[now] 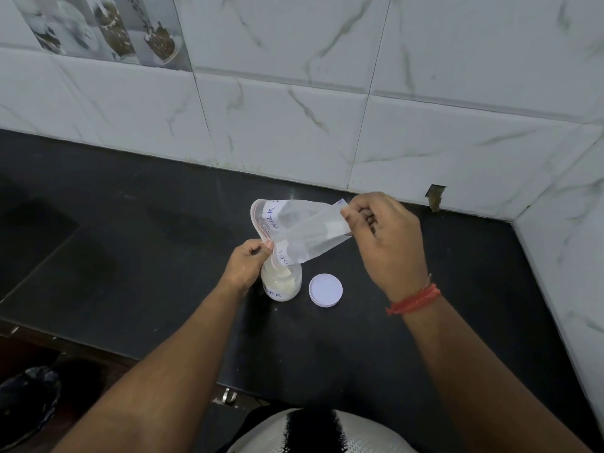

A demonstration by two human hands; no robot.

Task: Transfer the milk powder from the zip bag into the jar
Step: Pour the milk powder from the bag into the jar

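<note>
Closest to you, at the bottom edge of the view, your white and black patterned shirt (313, 433) shows, and your two bare forearms reach forward over the black bench (376, 348). On your right wrist sits a red thread band (415, 299). Just past the forearms, a small clear jar (281, 286) stands upright on the bench with its mouth open; it holds pale milk powder (283, 282) and carries a white label with handwritten letters, partly hidden. Just beside the jar on its right, not touching it, a white round lid (325, 290) lies flat on the bench. Your left hand (247, 264) is closed in a pinch on the zip edge of the zip bag (304, 228), directly above the jar, so the bag's open mouth points down into the jar mouth. Your right hand (384, 238) is higher and farther back, its fingers and thumb pinched shut on the bottom corner of the bag, lifting that end so the bag slants down toward the jar. The bag looks nearly empty and see-through, with a white label reading "MILK" in blue. Beyond the hands the bench runs to a wall of white marbled tiles (294, 119), with a picture tile (108, 27) at the upper left.
</note>
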